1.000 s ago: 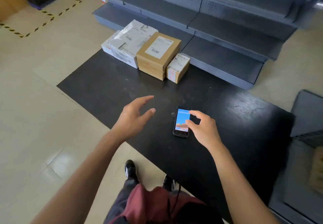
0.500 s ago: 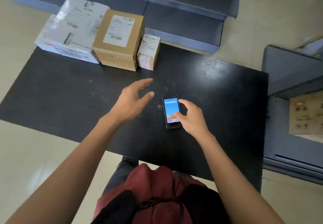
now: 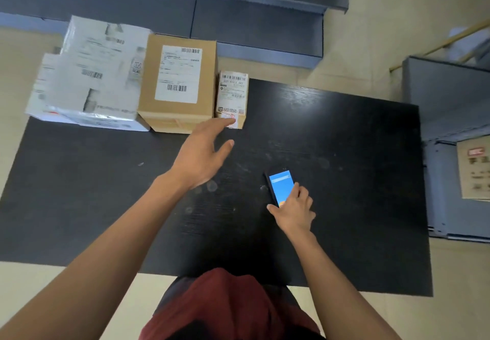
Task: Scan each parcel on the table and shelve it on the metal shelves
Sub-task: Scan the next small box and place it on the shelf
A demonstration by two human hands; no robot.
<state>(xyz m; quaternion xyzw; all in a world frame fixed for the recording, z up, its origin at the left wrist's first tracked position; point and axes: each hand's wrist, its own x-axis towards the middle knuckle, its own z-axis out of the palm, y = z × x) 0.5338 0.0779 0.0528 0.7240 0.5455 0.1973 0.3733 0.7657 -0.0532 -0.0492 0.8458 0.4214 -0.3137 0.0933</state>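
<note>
Right hand (image 3: 293, 211) now lifts scanner (image 3: 281, 187); left hand (image 3: 201, 154) has reached small parcel (image 3: 233, 95).

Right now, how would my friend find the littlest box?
Look at the black table, along its far edge where the parcels stand in a row. The littlest box is the rightmost one, beside the brown carton, narrow, with barcode stickers on top.

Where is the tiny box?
In the head view, the tiny box stands at the black table's far edge, right of the brown box, just beyond the left hand's fingertips.
</note>
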